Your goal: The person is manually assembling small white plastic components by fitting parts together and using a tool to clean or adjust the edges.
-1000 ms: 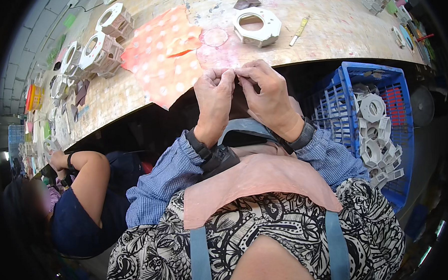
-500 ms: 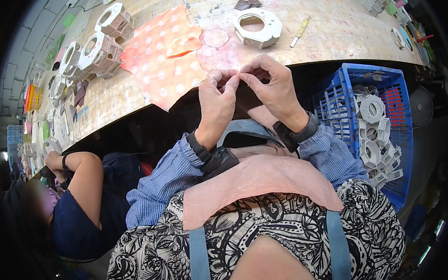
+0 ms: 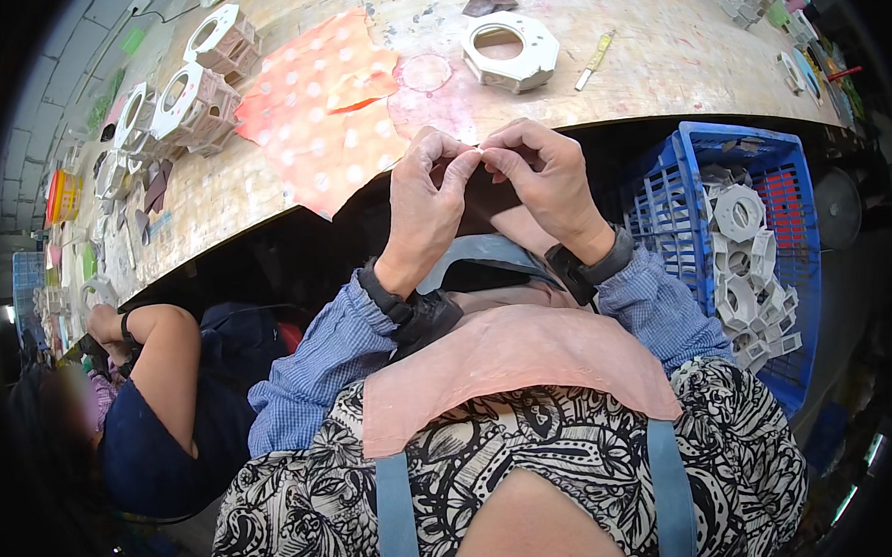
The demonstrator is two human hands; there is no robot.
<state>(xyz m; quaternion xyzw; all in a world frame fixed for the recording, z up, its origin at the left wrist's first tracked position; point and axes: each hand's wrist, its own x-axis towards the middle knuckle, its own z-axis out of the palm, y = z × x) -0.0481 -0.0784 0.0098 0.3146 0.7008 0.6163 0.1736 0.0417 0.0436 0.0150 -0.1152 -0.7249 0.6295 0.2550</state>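
Head view: left hand and right hand pinch, fingers together, anything between too tiny to tell, near a ragged dotted sheet and white eight-sided frame.

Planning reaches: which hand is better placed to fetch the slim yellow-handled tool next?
Right hand, probably: the yellow-handled tool lies ahead, to its right; the left hand is farther.

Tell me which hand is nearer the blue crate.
Right. The right hand is to the left of the blue crate; the left hand is farther left, beyond the right hand.
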